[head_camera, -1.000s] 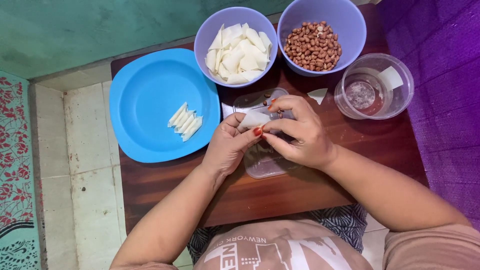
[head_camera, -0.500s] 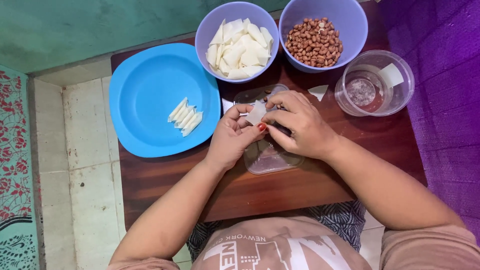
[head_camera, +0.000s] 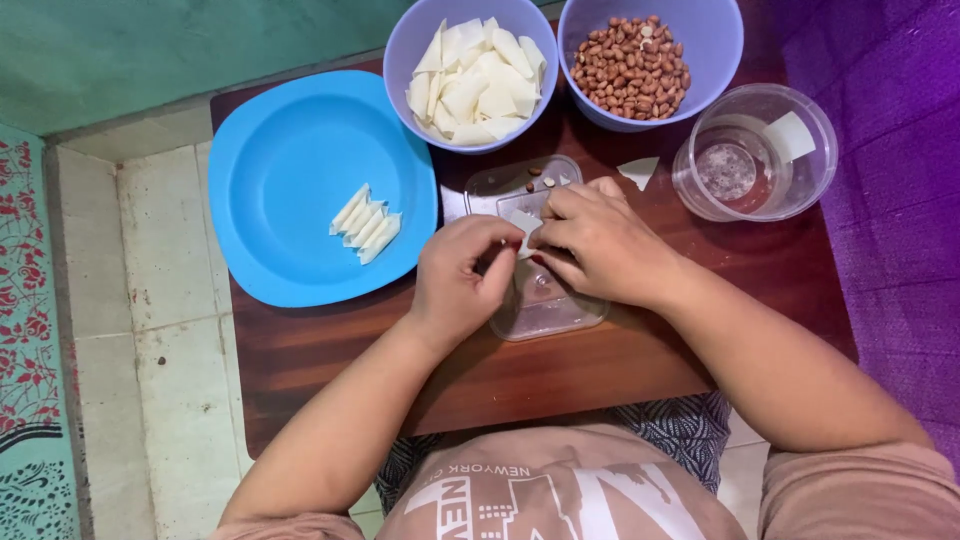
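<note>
Hands meet mid-worktop: left hand (head_camera: 462, 280) and right hand (head_camera: 600, 245) pinch a small white dough wrapper (head_camera: 522, 222) above a clear plastic lid (head_camera: 545, 300); round blue plate (head_camera: 300, 190) of rolled pieces (head_camera: 366, 223) lies left, lilac bowl of peanuts (head_camera: 650, 60) at the far edge.

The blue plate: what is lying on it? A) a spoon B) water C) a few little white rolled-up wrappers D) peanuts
C: the blue plate holds a small row of white rolled wrappers side by side, while the peanuts sit in a purple bowl at the top of the table.
</note>
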